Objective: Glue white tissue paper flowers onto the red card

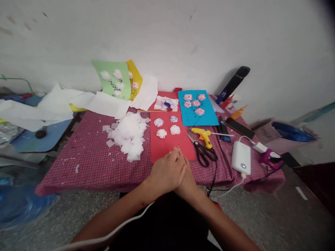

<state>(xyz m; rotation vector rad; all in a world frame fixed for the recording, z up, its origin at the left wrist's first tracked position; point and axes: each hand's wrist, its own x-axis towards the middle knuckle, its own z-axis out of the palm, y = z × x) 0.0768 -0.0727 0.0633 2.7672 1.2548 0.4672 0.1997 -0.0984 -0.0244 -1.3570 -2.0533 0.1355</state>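
Note:
My left hand [166, 170] lies across my right hand [188, 179] at the table's front edge, over the lower end of a red sheet of paper [172, 149]. The fingers of both hands are pressed together, and anything between the palms is hidden. Just beyond them on the red sheet sit several small crumpled paper flowers [175, 129], some white and some tinged purple. Left of the sheet is a pile of white tissue squares [130, 130]. Black-handled scissors [203, 151] and a yellow glue gun [202, 133] lie to the right.
A blue card with pink flowers [198, 107] lies behind the glue gun. Green [121, 74] and yellow [136, 84] flower cards lean on the wall. A paint-stained tissue [166, 103] and a brush [152, 111] lie at the back. A white power bank [241, 157] with cables sits right.

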